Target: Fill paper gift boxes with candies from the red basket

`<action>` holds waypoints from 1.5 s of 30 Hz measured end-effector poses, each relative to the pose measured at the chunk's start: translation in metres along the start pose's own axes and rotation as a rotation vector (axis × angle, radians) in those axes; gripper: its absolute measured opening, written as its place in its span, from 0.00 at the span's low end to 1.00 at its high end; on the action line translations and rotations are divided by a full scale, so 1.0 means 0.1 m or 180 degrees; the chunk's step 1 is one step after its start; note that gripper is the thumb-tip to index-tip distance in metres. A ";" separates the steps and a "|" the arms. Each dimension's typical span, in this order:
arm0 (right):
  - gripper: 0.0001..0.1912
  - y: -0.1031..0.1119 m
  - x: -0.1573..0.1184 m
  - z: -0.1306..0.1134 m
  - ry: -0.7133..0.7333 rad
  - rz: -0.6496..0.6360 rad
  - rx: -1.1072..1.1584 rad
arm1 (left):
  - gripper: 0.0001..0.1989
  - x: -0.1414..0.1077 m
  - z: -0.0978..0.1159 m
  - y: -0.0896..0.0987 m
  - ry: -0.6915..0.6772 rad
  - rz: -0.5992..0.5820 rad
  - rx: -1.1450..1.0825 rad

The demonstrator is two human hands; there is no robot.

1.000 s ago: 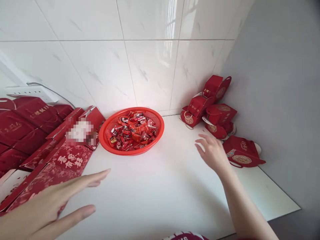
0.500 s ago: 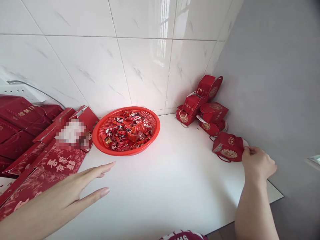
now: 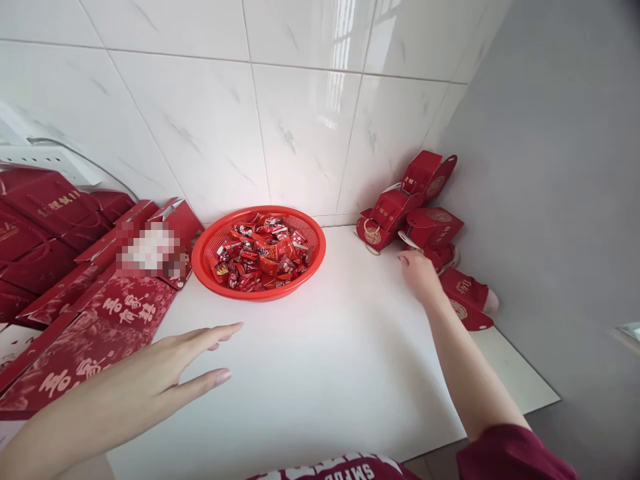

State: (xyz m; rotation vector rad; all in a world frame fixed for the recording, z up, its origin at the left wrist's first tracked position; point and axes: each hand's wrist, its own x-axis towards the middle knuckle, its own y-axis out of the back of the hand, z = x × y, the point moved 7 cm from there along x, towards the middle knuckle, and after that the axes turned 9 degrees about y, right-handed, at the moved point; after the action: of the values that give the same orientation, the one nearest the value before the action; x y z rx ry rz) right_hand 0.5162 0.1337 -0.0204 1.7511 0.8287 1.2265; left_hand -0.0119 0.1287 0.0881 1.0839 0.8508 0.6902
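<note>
So the right hand (image 3: pixel 420 273) is over at the corner, fingers curled in, right by the pile of boxes (image 3: pixel 393 213). It covers part of one of the lower ones, and I honestly can't tell if it's gripping that box or just touching it. The left hand (image 3: pixel 175 360) is holding nothing: fingers stretched out, thumb apart, up over the counter (image 3: pixel 310 380) between the bags (image 3: pixel 125 310) and the basket (image 3: pixel 198 257).

Progress-wise, the boxes look folded into shape already, I'd say. They're stacked loosely where the tiles (image 3: pixel 300 133) meet the grey panel (image 3: pixel 550 200), with the nearest box (image 3: pixel 463 290) partly behind the right forearm. The top one has an oval flap sticking out, so that end doesn't look tucked in. Can't see inside any of them, so no clue whether they're filled.

The sweets (image 3: pixel 265 257) are a loose heap in the basket near the wall, plenty of them there, so that part looks far from used up to me. More red bags are crammed in on the left by the power strip (image 3: pixel 55 160); can't tell what's in those either.
</note>
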 end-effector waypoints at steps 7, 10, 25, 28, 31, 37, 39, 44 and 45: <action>0.19 -0.76 0.27 0.14 -0.0595 -0.0559 -0.0182 | 0.29 -0.15 -0.13 -0.14 0.0225 -0.0249 -0.0404; 0.18 -0.81 0.21 0.16 -0.0732 -0.0520 -0.0146 | 0.29 -0.22 -0.25 -0.22 0.0388 -0.0340 -0.0507; 0.04 1.00 -0.32 -2.15 0.1322 0.1084 0.3792 | 0.09 0.39 0.77 0.46 -0.0510 0.0964 -0.2331; 0.11 1.43 -0.52 -2.64 0.1703 0.1093 0.4627 | 0.09 0.41 0.99 0.44 -0.0820 0.1185 -0.2905; 0.13 1.58 -0.66 -2.84 0.1884 0.1072 0.4759 | 0.08 0.31 1.06 0.43 -0.1061 0.1508 -0.3125; 0.11 1.46 -0.70 -2.91 0.1870 0.0911 0.4820 | 0.10 0.14 1.05 0.47 -0.1279 0.2205 -0.2499; 0.12 1.43 -0.69 -2.91 0.1856 0.0938 0.4735 | 0.10 0.11 1.05 0.49 -0.1305 0.2489 -0.2218; 0.16 1.43 -0.68 -2.91 0.2065 0.1264 0.4039 | 0.11 0.09 1.07 0.49 -0.1300 0.2903 -0.1814; 0.16 1.44 -0.68 -2.91 0.2114 0.1329 0.3892 | 0.11 0.09 1.07 0.49 -0.1288 0.2919 -0.1779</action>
State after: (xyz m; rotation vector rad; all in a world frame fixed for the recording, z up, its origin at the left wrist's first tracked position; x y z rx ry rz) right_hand 0.2268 0.0846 0.1344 2.5578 1.9645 1.8079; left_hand 0.0808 0.1029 0.1556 1.0102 -0.2464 1.3097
